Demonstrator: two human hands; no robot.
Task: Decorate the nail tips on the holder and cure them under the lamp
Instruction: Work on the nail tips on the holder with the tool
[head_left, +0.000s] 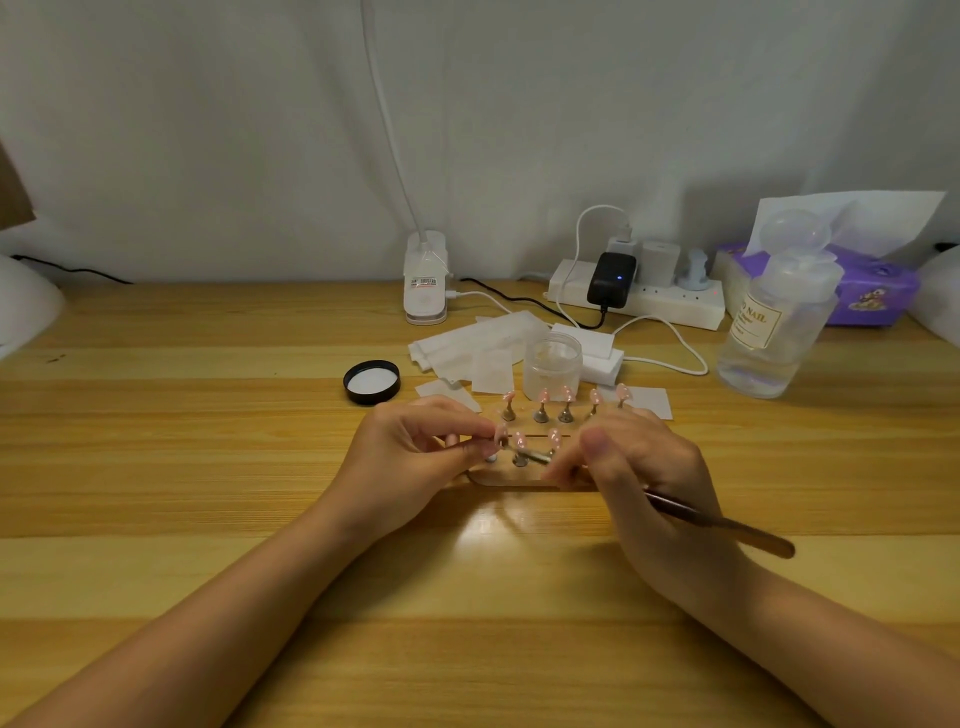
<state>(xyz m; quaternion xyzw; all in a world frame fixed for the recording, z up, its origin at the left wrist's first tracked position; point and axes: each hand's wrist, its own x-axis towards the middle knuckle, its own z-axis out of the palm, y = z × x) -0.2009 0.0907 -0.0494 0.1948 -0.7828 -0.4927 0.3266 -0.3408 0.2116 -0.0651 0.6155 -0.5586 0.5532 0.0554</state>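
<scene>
Wooden desk (208, 467) carries the holder (519, 480) of nail tips (543, 396), mid-front, behind both hands. Left hand (415, 452) pinches one tip's stand; right hand (644, 467) grips a brush (727, 525). Open jar (551, 366), black lid (372, 382) and bottle (774, 317) stand beyond.

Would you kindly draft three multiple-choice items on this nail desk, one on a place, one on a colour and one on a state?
1. Where does the black lid lie?
A. left of the jar
B. on the jar
C. behind the power strip

2. What colour is the tissue pack?
A. green
B. purple
C. red

3. What is the right hand doing?
A. lying flat and open
B. gripping the bottle
C. holding a brush

Answers:
1 A: the lid lies on the table, liner up, left of the open jar.
2 B: its wrapper is purple.
3 C: the brush handle sticks out behind the curled fingers, its tip towards the nail tip that the left hand pinches.
</scene>
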